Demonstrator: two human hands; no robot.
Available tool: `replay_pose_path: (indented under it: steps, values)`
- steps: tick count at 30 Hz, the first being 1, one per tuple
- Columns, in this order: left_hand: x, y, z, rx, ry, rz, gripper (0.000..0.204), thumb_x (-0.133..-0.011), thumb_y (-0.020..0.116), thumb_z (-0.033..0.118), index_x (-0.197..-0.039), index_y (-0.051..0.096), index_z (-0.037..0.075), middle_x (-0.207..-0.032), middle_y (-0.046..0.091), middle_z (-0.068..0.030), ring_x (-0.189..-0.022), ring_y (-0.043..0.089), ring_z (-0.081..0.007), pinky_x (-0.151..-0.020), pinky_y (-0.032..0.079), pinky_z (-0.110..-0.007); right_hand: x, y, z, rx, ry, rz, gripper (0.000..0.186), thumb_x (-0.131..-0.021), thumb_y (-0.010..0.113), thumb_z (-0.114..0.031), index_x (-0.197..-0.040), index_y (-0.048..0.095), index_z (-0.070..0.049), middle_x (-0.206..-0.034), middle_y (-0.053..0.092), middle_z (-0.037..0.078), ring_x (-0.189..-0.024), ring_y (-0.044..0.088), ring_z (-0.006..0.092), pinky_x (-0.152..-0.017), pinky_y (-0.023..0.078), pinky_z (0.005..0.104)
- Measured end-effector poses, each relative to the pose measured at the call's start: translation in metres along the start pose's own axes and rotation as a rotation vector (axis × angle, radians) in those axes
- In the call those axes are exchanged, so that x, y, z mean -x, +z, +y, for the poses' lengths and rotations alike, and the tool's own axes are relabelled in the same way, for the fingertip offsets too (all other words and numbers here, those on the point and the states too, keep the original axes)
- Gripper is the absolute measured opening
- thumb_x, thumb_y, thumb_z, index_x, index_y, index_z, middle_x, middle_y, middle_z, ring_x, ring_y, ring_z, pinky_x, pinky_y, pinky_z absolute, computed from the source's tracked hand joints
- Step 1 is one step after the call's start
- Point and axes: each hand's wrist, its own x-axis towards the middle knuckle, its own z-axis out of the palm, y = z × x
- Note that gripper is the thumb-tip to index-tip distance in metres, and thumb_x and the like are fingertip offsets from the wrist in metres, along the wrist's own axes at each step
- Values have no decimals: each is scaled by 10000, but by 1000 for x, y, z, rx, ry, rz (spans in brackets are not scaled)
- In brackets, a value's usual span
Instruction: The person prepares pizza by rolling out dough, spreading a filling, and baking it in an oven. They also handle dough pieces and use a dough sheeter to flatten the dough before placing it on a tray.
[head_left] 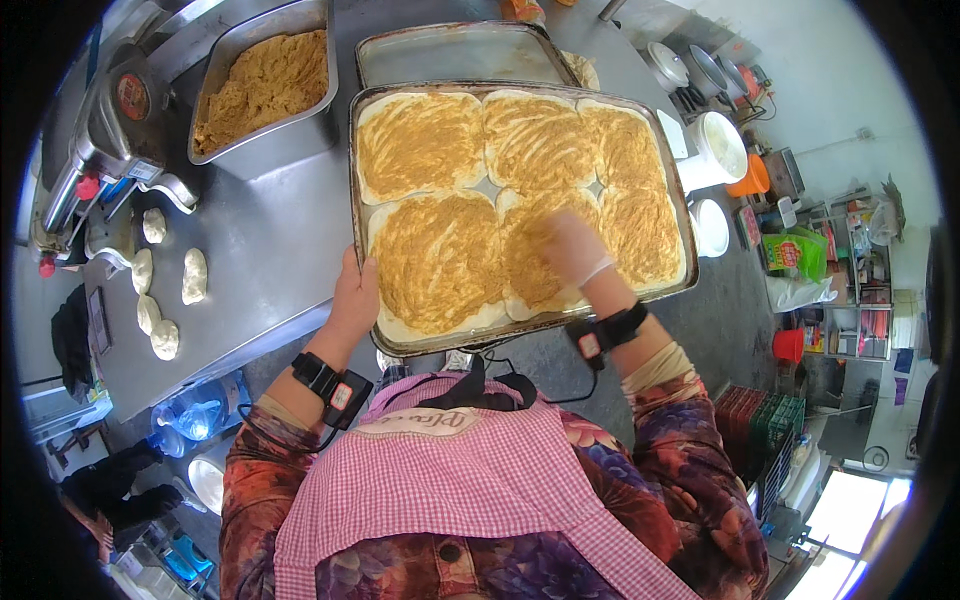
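Note:
A large dark-rimmed baking tray [356, 222] holds several flat dough sheets [436, 262] in two rows, each coated with a golden-brown paste. The tray's near part juts past the table edge toward my body. My left hand [357, 297] grips the tray's left rim close to its near corner, thumb at the top of the rim. Over the near middle dough sheet [530, 285] is my right hand [574, 250], low against the paste. Motion smears its fingers, so whether they hold anything cannot be seen.
Behind lies another baking tray [450, 52]. A deep metal pan [262, 150] of brown filling [268, 80] stands on the steel table [262, 225]. Several dough pieces [195, 277] lie at left beside a metal machine [110, 130]. White buckets [718, 145] stand at right.

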Motion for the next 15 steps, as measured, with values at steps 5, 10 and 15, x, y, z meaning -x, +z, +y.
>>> replay_pose_path:
  steps: [5,10,15]
  values:
    - [-2,-8,-5,84,106,-66,301,-990,387,194,-1226,389,7,-1076,583,-229,-1011,577,-326,-890,428,-397,23,43,-33,-53,-609,-169,123,-739,603,-88,-854,644,-83,-884,607,125,-915,568,329,-825,461,407]
    - [-4,-20,-6,88,44,-165,320,-991,394,195,-1241,357,0,-1101,563,-231,-1026,561,-306,-903,421,-390,27,61,-31,-53,-396,-3,169,-772,599,-111,-934,640,-92,-927,614,121,-938,565,317,-841,459,411]
    - [-11,-32,-16,145,36,-291,391,-1001,397,228,-1310,345,-5,-1168,545,-173,-1075,527,-251,-943,403,-366,13,54,-87,-5,-629,-33,140,-779,610,-135,-899,673,-98,-897,630,114,-925,591,296,-825,488,396]
